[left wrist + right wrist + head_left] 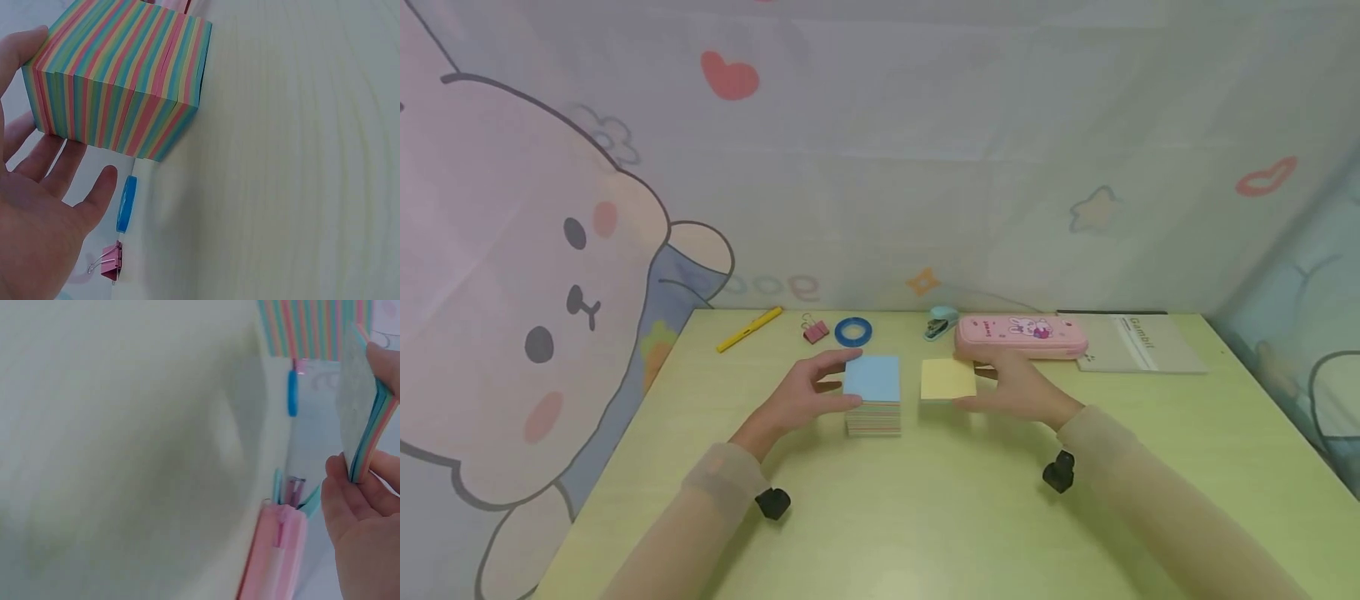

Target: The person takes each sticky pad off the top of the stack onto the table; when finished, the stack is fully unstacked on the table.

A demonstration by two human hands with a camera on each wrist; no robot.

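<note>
Mid-table, the left hand [801, 398] cups the striped note block [872, 406], fingers fairly straight against its side, more steadying than gripping. The right hand [1017, 388] pinches a thin wad of notes [948, 379] by its right edge, so the wad juts left of the fingers, just beside the block. Risk, I'd say: the loose sheets could fan out or slip, since only one edge is held.
</note>
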